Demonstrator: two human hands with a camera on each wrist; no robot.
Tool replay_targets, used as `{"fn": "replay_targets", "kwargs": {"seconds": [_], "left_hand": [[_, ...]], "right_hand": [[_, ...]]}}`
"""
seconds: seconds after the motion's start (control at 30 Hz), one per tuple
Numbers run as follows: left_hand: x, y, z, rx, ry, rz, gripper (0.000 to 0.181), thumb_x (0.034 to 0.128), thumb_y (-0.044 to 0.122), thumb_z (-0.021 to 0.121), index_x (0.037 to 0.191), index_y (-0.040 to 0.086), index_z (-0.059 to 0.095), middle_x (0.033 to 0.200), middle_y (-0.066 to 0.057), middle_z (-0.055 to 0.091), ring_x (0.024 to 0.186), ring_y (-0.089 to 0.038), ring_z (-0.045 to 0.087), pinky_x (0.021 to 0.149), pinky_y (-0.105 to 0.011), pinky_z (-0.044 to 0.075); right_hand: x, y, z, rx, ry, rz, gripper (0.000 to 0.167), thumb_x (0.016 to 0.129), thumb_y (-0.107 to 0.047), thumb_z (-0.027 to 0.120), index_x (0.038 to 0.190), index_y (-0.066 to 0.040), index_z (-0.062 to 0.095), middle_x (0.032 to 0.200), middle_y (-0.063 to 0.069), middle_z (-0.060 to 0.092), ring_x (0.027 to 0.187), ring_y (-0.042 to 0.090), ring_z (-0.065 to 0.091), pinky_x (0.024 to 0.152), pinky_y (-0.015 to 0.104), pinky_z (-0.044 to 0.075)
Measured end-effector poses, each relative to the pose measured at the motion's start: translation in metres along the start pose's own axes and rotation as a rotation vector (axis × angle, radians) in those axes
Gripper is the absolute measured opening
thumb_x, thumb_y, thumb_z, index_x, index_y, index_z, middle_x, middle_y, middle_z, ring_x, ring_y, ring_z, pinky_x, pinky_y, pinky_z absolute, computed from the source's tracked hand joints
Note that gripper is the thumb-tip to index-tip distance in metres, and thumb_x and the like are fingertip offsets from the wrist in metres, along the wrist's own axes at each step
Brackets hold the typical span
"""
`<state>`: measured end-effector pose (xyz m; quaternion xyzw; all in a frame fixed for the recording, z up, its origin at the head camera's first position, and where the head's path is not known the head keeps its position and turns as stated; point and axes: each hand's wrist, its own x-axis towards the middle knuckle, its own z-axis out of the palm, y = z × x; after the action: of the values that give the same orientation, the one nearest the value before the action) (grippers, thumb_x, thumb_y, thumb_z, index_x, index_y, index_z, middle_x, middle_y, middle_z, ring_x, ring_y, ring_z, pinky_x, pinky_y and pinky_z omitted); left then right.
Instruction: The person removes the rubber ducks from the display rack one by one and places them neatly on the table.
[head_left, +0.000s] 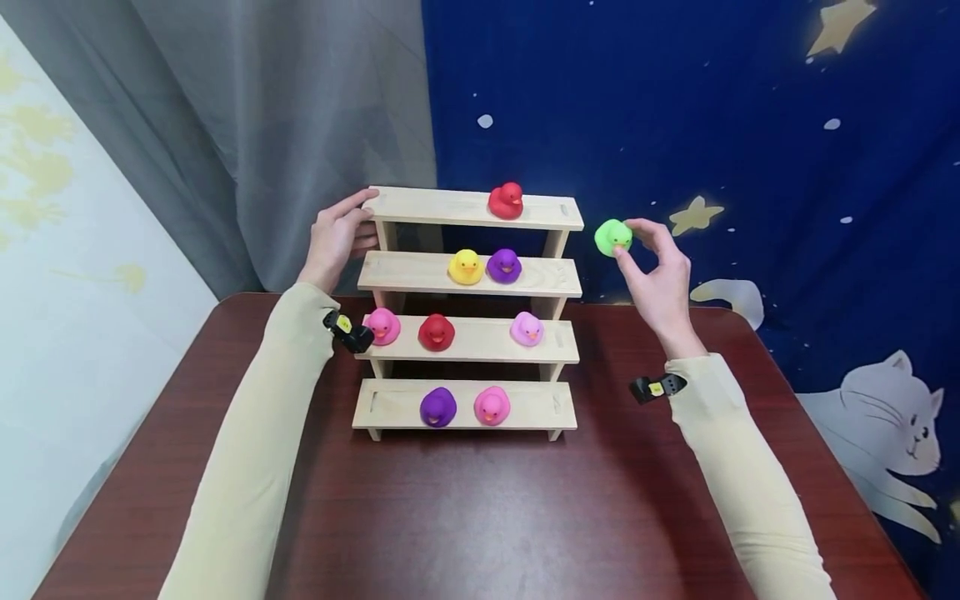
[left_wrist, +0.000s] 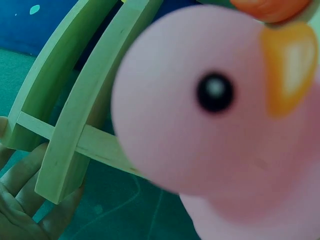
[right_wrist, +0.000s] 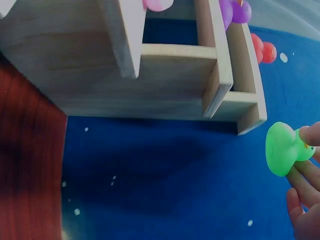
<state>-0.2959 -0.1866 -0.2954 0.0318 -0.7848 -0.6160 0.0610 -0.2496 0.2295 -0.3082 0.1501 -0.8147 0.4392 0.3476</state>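
Observation:
My right hand (head_left: pixel 663 279) pinches a lime-green rubber duck (head_left: pixel 611 237) between thumb and fingers, in the air just right of the top step. In the right wrist view that duck (right_wrist: pixel 281 149) hangs apart from the wood. At the other side, my left hand (head_left: pixel 333 242) holds the left end of the top step of a wooden four-tier display stand (head_left: pixel 435 202). One red duck (head_left: pixel 506 202) sits on that top step. Below it, a yellow duck (head_left: pixel 466 267) and a purple duck (head_left: pixel 504 267) stand side by side. A pink duck (left_wrist: pixel 165 115) fills much of the left wrist view.
The third step carries a pink duck (head_left: pixel 383 326), a red duck (head_left: pixel 437 332) and a light pink duck (head_left: pixel 527 330). On the lowest step are a purple duck (head_left: pixel 438 407) and a pink duck (head_left: pixel 492 406). The stand rests on a dark red table (head_left: pixel 465 517), before a blue curtain (head_left: pixel 600 100).

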Motion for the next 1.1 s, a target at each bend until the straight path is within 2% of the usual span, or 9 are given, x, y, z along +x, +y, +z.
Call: {"fn": "replay_targets", "kwargs": {"seconds": [0.13, 0.3, 0.5, 0.63, 0.8, 1.1], "left_hand": [[0.001, -0.003, 0.001, -0.009, 0.003, -0.004, 0.037, 0.1008, 0.033, 0.046, 0.137, 0.034, 0.056, 0.134, -0.008, 0.056, 0.108, -0.023, 0.063, 0.092, -0.038, 0.050], [0.004, -0.006, 0.003, -0.014, 0.015, 0.008, 0.037, 0.1006, 0.031, 0.047, 0.135, 0.033, 0.058, 0.133, -0.008, 0.057, 0.106, -0.022, 0.064, 0.091, -0.036, 0.050], [0.005, -0.004, 0.000, 0.003, 0.035, 0.032, 0.036, 0.1008, 0.030, 0.047, 0.135, 0.032, 0.058, 0.133, -0.009, 0.056, 0.105, -0.022, 0.064, 0.089, -0.035, 0.051], [0.004, -0.002, -0.001, -0.004, 0.040, 0.041, 0.036, 0.1010, 0.030, 0.047, 0.135, 0.032, 0.058, 0.133, -0.009, 0.057, 0.105, -0.022, 0.064, 0.089, -0.036, 0.051], [0.003, -0.001, -0.001, -0.012, 0.032, 0.044, 0.037, 0.1012, 0.030, 0.046, 0.136, 0.031, 0.058, 0.133, -0.009, 0.057, 0.105, -0.022, 0.064, 0.089, -0.035, 0.051], [0.001, -0.002, 0.000, -0.003, -0.005, 0.052, 0.038, 0.1016, 0.033, 0.047, 0.138, 0.032, 0.055, 0.132, -0.011, 0.057, 0.107, -0.022, 0.064, 0.093, -0.038, 0.049]], "right_hand": [[-0.009, 0.011, -0.005, -0.016, -0.021, 0.012, 0.037, 0.087, -0.006, 0.073, 0.122, -0.002, 0.062, 0.121, 0.010, 0.064, 0.113, 0.024, 0.058, 0.096, 0.035, 0.042], [-0.022, 0.024, -0.010, -0.027, -0.057, 0.012, 0.036, 0.086, -0.003, 0.072, 0.120, -0.001, 0.062, 0.119, 0.014, 0.065, 0.111, 0.031, 0.058, 0.094, 0.046, 0.043], [-0.035, 0.035, -0.009, -0.054, -0.092, 0.022, 0.036, 0.084, 0.001, 0.072, 0.118, 0.000, 0.062, 0.116, 0.016, 0.065, 0.106, 0.034, 0.060, 0.092, 0.049, 0.045], [-0.044, 0.041, -0.008, -0.063, -0.117, 0.047, 0.036, 0.084, 0.000, 0.072, 0.119, 0.000, 0.061, 0.116, 0.016, 0.065, 0.105, 0.032, 0.061, 0.089, 0.050, 0.047], [-0.058, 0.051, -0.005, -0.078, -0.135, 0.088, 0.036, 0.084, 0.001, 0.072, 0.118, 0.000, 0.061, 0.113, 0.017, 0.066, 0.100, 0.032, 0.063, 0.088, 0.041, 0.047], [-0.086, 0.066, 0.001, -0.048, -0.174, 0.181, 0.035, 0.083, 0.005, 0.071, 0.116, 0.003, 0.061, 0.111, 0.022, 0.065, 0.101, 0.037, 0.062, 0.090, 0.051, 0.044]]}}
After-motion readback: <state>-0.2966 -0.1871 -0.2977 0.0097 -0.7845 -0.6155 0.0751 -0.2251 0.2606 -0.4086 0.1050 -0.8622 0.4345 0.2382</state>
